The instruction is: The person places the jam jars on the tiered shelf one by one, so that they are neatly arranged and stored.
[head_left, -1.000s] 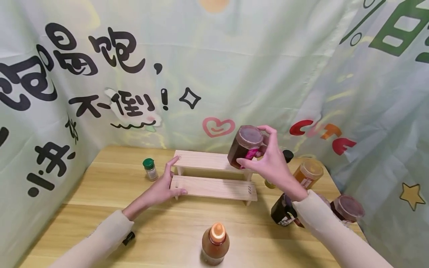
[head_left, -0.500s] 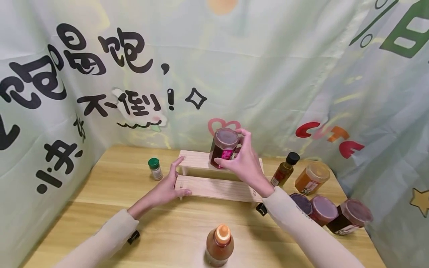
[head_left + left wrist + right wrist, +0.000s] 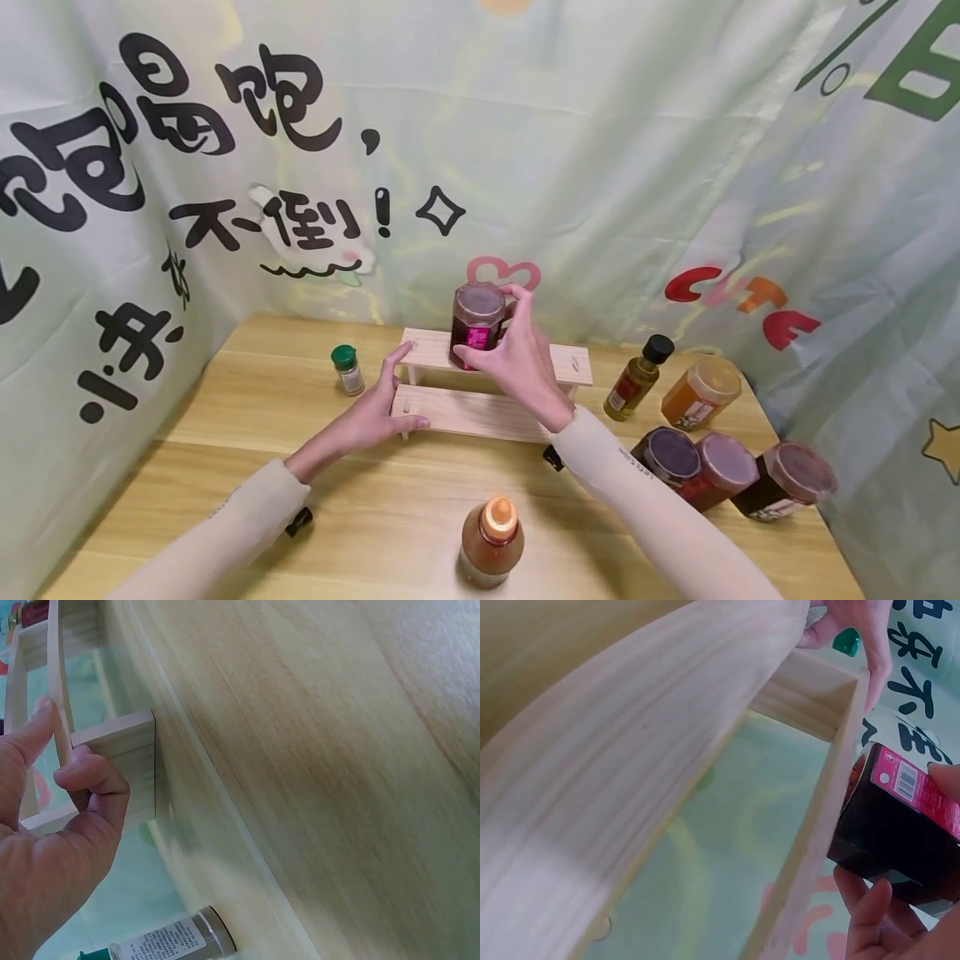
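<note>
My right hand (image 3: 517,358) grips a dark jar (image 3: 467,335) with a pink label, its thumb in front and fingers behind. Upright, the jar stands at the left part of the upper tier of a small two-tier wooden shelf (image 3: 472,412). In the right wrist view, the base of the jar (image 3: 900,825) is right at the upper board's edge. My left hand (image 3: 367,414) holds the left end of the shelf. The left wrist view shows thumb and curled fingers pinching a board of the shelf (image 3: 120,761).
Left of the shelf stands a green-capped spice shaker (image 3: 349,375). To the right are a black-capped oil bottle (image 3: 633,383), an orange jar (image 3: 697,400) and several dark jars (image 3: 780,487). A brown bottle with an orange nozzle (image 3: 491,546) stands in front. A printed curtain (image 3: 600,167) hangs behind.
My right hand has carried the jar leftward and down, from above the shelf's right side to the left part of the upper tier. The left hand keeps holding the shelf's end.
</note>
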